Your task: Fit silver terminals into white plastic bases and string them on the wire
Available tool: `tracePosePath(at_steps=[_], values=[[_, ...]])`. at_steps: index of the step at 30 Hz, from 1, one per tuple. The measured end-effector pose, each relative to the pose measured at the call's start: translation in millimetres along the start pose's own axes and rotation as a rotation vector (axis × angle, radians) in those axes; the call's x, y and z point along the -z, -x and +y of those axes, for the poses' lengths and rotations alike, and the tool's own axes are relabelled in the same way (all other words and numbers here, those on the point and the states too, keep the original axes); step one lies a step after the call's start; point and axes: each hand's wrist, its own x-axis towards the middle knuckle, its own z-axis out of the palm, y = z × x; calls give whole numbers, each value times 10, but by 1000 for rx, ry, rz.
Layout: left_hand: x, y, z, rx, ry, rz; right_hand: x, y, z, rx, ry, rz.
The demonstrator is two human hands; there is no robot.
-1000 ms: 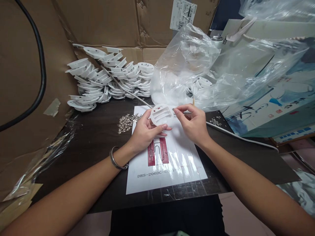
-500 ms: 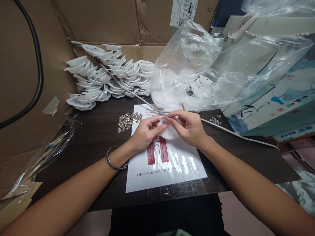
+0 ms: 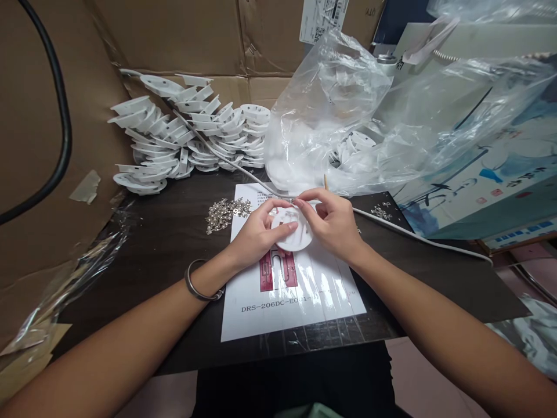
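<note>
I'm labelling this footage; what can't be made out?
Head view:
Right hand: its fingers hide whatever they may pinch.
Round white plastic disc: left hand covers part of its face.
Small silvery metal pieces: too small for exact shapes.
Thick black cable: top and left edges cut it off.

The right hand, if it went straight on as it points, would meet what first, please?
Probably the left hand, just ahead at the rim of the white disc; depth is unclear.

Moderate, cool light, seemingly from above. Glare streaks the printed sheet point(image 3: 324, 284), lower centre; highlights across the plastic bag point(image 3: 304, 110), upper right. Cardboard point(image 3: 91, 128) at left dimmer. White disc point(image 3: 293, 242), mid-frame, washed pale, detail soft. Wide-angle stretch towards frame edges (forearms point(image 3: 130, 348) visibly elongated).
</note>
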Motion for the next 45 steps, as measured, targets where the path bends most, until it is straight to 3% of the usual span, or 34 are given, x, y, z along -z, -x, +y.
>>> tracePosePath(at_steps=[5,10,19,26,30,36,40,45], values=[[-41,1,20,-97,-196,139,30,-13,-54,-88,-136,-29],[-46,-9,29,-220,-299,208,20,-9,-44,-70,-87,-125],[-50,7,22,-266,-423,220,-4,4,-16,63,89,-112],[-58,34,27,-280,-376,176,11,5,-31,138,154,-76],[-64,39,14,-279,-391,180,22,-7,-48,81,93,-76],[-51,28,2,-317,-438,180,30,-43,-68,-234,-166,-100],[-57,26,9,-263,-423,204,43,-45,-67,-255,-195,-130],[-60,31,11,-106,-195,170,115,-57,-67,-214,-236,-91]])
